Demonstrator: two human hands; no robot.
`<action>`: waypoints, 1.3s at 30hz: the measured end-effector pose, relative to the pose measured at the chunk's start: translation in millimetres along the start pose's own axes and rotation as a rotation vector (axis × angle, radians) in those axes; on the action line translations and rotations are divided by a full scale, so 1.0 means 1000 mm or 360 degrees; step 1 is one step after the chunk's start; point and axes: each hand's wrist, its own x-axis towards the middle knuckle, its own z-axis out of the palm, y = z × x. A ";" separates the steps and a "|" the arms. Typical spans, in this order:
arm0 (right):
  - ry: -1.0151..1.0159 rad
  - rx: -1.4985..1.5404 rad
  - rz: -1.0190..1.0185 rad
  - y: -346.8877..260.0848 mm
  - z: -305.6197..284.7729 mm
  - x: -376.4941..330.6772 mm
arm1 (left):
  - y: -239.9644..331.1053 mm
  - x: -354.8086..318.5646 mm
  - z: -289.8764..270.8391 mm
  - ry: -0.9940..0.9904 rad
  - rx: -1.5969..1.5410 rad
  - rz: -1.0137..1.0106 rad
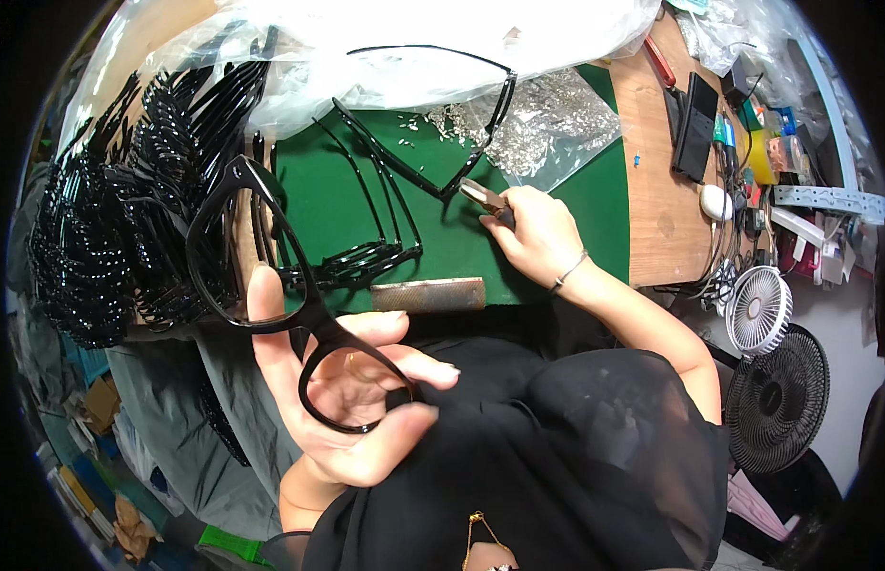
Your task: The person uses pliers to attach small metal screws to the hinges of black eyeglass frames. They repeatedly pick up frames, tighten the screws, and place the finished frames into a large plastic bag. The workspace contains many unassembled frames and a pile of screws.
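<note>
Left hand (352, 400) grip closed on black eyeglass front (299, 305), raised near worktop edge, long axis upper-left to lower-right. Right hand (537, 238) grips pliers (485, 198), tip pointing upper-left at another frame (433, 124) on green mat (461, 247). Metal file (428, 295) between.

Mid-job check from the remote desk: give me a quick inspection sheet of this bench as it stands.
Surface: green mat on a wooden bench.
Job's things: black eyeglass frame front held in the left hand; small pliers in the right hand, tip at a second black frame lying on the mat.
Clutter: rows of black frames at left; loose temple arms; metal file block; clear bag of small metal parts; plastic sheeting.
Grippers: both hands' fingers closed on their items.
Cables: tangle at the bench's right edge.
Surroundings: small white fan, black fan.
</note>
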 end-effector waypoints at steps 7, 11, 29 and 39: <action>-0.0007 0.0457 -0.0043 -0.005 -0.013 -0.014 | 0.004 -0.009 -0.007 0.0002 -0.0183 -0.0537; -0.0233 0.1442 0.0052 -0.051 -0.056 -0.040 | -0.018 -0.011 0.014 0.0033 0.0593 -0.0504; -0.0539 0.2406 0.0365 -0.086 -0.062 -0.042 | -0.011 -0.008 0.002 -0.0284 0.0444 -0.0632; -0.0457 0.2380 0.0190 -0.094 -0.060 -0.045 | 0.002 -0.015 0.008 -0.0151 -0.0015 -0.0738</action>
